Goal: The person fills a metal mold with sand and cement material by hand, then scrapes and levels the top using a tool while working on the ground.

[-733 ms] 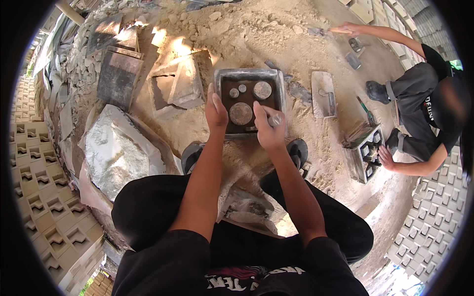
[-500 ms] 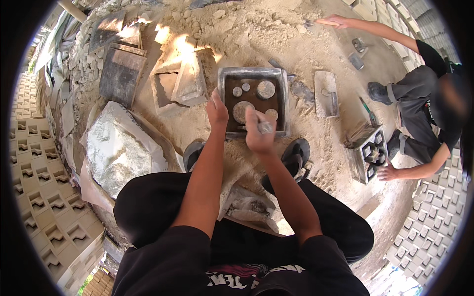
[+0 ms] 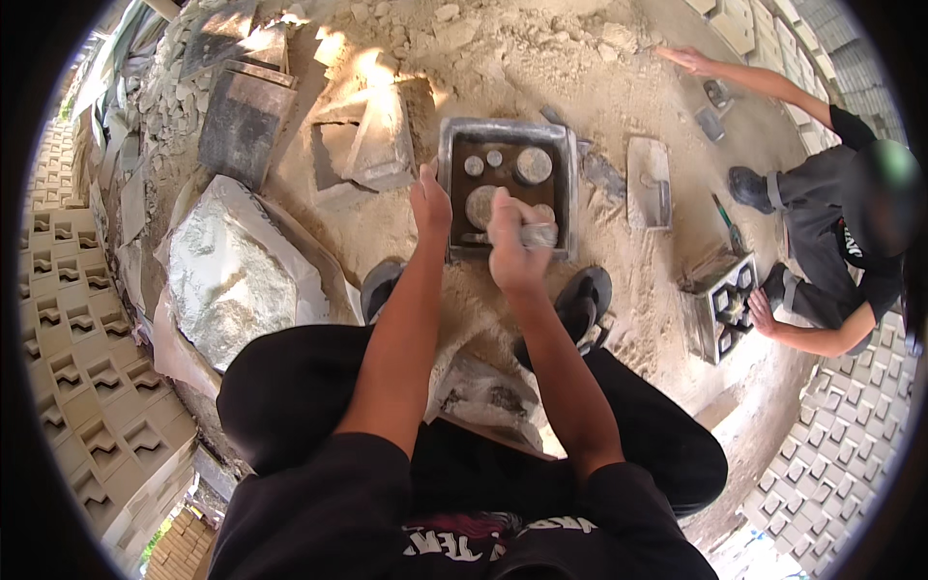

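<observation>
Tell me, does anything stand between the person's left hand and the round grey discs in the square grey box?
Yes: the box's left wall stands between the left hand and the discs. Beyond it, nothing visible stands before the leftmost small disc.

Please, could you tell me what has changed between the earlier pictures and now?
Relative to the box, the right hand moved left, from its near right corner to the middle of the near side. It still holds a blurred grey tool; nothing was visibly taken or let go. The left hand stayed beside the left wall, and the large disc kept its place.
</observation>
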The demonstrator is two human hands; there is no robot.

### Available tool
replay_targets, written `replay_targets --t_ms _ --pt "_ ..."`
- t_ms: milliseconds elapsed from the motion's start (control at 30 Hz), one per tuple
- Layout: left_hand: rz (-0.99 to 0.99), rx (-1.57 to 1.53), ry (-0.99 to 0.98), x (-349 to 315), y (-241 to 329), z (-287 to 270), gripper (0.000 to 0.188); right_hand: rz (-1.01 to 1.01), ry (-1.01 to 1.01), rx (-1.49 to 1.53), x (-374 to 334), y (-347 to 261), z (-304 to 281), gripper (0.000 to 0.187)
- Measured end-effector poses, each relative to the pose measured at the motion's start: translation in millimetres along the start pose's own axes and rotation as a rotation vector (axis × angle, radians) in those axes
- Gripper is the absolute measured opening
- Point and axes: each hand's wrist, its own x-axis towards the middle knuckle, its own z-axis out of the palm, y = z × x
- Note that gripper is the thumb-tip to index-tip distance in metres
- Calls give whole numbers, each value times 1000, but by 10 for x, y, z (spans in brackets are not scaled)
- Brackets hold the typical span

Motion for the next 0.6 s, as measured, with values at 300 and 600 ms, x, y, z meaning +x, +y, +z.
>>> replay_targets --t_ms 300,600 --pt "-47 -6 93 83 -108 35 61 -90 110 16 7 109 236 39" --pt "-64 -54 100 274 -224 -1 67 -36 -139 -28 94 53 164 41"
